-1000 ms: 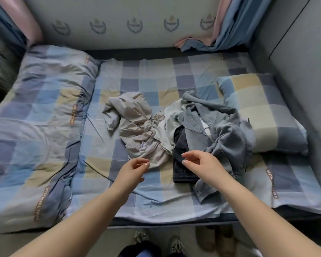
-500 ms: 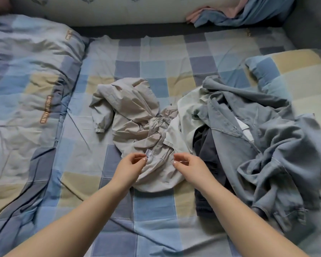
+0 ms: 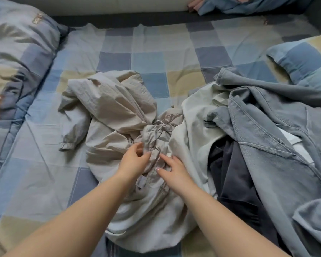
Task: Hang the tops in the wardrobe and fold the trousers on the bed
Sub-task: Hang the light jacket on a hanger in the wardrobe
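A crumpled beige garment (image 3: 109, 106) lies in the middle of the checked bed sheet (image 3: 156, 52). My left hand (image 3: 132, 161) pinches a fold of its gathered fabric between thumb and fingers. My right hand (image 3: 172, 168) rests on the same garment just to the right, fingers spread and pressing the cloth. A pale green-white garment (image 3: 195, 117) overlaps the beige one on the right. Beside it lie a dark navy garment (image 3: 232, 179) and a blue-grey denim garment (image 3: 278, 145), heaped together.
A folded checked quilt (image 3: 13, 71) fills the left side of the bed. A checked pillow (image 3: 304, 58) lies at the right. Blue and pink curtain fabric (image 3: 239, 6) trails onto the far edge by the padded headboard (image 3: 100, 5).
The view has closed in on the bed. Both hands moved forward from the garment's near edge onto its bunched middle, and my left hand has pinched the fabric.
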A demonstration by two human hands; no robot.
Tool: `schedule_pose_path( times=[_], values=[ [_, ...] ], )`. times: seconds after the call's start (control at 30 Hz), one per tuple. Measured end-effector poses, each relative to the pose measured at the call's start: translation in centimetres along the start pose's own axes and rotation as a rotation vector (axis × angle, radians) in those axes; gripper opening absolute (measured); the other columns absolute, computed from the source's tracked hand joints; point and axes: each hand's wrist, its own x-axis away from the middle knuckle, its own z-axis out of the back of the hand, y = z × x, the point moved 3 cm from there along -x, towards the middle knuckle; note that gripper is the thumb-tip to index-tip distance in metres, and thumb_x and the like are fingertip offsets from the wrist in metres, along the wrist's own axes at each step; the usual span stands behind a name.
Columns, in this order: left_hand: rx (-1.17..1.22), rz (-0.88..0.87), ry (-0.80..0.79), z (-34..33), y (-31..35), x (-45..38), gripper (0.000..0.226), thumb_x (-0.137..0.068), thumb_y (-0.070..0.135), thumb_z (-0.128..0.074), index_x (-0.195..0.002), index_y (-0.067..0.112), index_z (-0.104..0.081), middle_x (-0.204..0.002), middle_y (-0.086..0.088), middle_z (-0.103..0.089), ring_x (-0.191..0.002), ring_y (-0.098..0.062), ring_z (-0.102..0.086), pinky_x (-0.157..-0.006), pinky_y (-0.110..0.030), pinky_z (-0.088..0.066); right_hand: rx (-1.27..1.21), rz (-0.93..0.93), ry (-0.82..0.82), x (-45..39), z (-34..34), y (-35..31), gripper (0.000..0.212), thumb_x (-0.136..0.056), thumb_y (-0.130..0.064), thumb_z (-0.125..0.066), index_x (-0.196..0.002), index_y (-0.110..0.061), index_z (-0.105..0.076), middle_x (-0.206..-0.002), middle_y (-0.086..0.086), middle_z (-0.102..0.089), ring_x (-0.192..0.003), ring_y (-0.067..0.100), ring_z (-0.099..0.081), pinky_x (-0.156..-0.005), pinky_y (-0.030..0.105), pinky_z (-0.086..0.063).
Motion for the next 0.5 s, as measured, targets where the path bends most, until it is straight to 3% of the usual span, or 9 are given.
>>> schedule_pose_path(
  times=[0.07, 0.13, 0.17, 0.23, 0.3, 0.37, 0.43, 0.5],
  values=[
    [0.017, 0.052, 0.031, -0.8, 0.1, -1.0, 0.041, -0.088, 0.02, -0.064, -0.127, 0.012, -0.056, -0.107, -0.003, -0.066, -0.101, -0.018, -0.061, -0.095, -0.034, -0.048, 0.008, -0.014, -0.04, -1.2, -0.6, -0.2, 0.058, -0.089, -0.028, -0.058, -0.144, -0.026, -0.039, -0.158, 0.008, -0.017, -0.145, 0.014, -0.015, -0.109, 0.018, -0.017],
    [-0.033, 0.059, -0.017, -1.5, 0.1, -1.0, 0.018, -0.088, 0.019, -0.063, -0.104, 0.011, -0.068, -0.09, -0.006, -0.068, -0.085, -0.021, -0.063, -0.081, -0.033, -0.053, -0.013, -0.036, -0.001, -1.8, -1.0, -0.6, 0.053, -0.088, -0.026, -0.058, -0.138, -0.013, -0.046, -0.148, 0.01, -0.039, -0.136, 0.021, -0.036, -0.111, 0.027, -0.029],
    [-0.047, 0.052, -0.041, -1.7, 0.4, -0.7, 0.01, -0.089, 0.019, -0.062, -0.087, 0.012, -0.07, -0.078, -0.007, -0.067, -0.075, -0.021, -0.061, -0.071, -0.034, -0.052, -0.039, -0.056, 0.059, -1.8, -0.9, -0.7, 0.046, -0.086, -0.025, -0.058, -0.129, -0.011, -0.052, -0.136, 0.009, -0.052, -0.127, 0.023, -0.047, -0.105, 0.032, -0.038],
    [-0.081, 0.024, -0.067, -1.5, 1.1, 0.4, 0.028, -0.09, 0.021, -0.061, -0.063, 0.014, -0.057, -0.059, -0.004, -0.053, -0.06, -0.021, -0.049, -0.059, -0.031, -0.042, -0.05, -0.105, 0.177, -1.5, -0.8, -0.9, 0.034, -0.084, -0.026, -0.058, -0.115, -0.015, -0.058, -0.119, 0.006, -0.062, -0.114, 0.026, -0.056, -0.095, 0.036, -0.046],
    [-0.247, -0.096, -0.042, -0.4, 2.0, 2.0, 0.037, -0.09, 0.027, -0.06, -0.059, 0.012, -0.047, -0.057, 0.0, -0.047, -0.062, -0.02, -0.044, -0.061, -0.033, -0.037, 0.009, -0.177, 0.197, -0.8, -0.8, -1.1, 0.03, -0.084, -0.031, -0.055, -0.112, -0.023, -0.061, -0.116, 0.004, -0.062, -0.111, 0.028, -0.057, -0.093, 0.038, -0.047],
    [-0.454, -0.272, 0.015, 1.3, 3.4, 4.2, 0.035, -0.091, 0.033, -0.058, -0.065, 0.011, -0.053, -0.066, 0.002, -0.052, -0.077, -0.02, -0.048, -0.073, -0.036, -0.039, -0.013, -0.228, 0.172, 0.3, -1.1, -1.5, 0.025, -0.086, -0.033, -0.054, -0.108, -0.027, -0.064, -0.112, 0.003, -0.065, -0.107, 0.028, -0.058, -0.091, 0.037, -0.048],
    [-0.382, -0.347, -0.001, 3.5, 4.7, 6.3, 0.031, -0.092, 0.031, -0.056, -0.071, 0.009, -0.055, -0.068, 0.002, -0.055, -0.075, -0.016, -0.051, -0.072, -0.036, -0.04, -0.107, -0.22, 0.182, 1.9, -0.7, -2.8, 0.019, -0.088, -0.03, -0.054, -0.101, -0.026, -0.067, -0.104, 0.0, -0.068, -0.101, 0.025, -0.061, -0.084, 0.031, -0.048],
    [-0.241, -0.349, -0.022, 5.7, 6.1, 8.1, 0.033, -0.094, 0.029, -0.056, -0.07, 0.007, -0.048, -0.06, 0.004, -0.046, -0.06, -0.01, -0.044, -0.06, -0.028, -0.036, -0.211, -0.173, 0.21, 3.6, -0.2, -4.4, 0.016, -0.089, -0.023, -0.054, -0.102, -0.025, -0.063, -0.098, -0.005, -0.067, -0.099, 0.021, -0.062, -0.079, 0.026, -0.045]
  ],
)
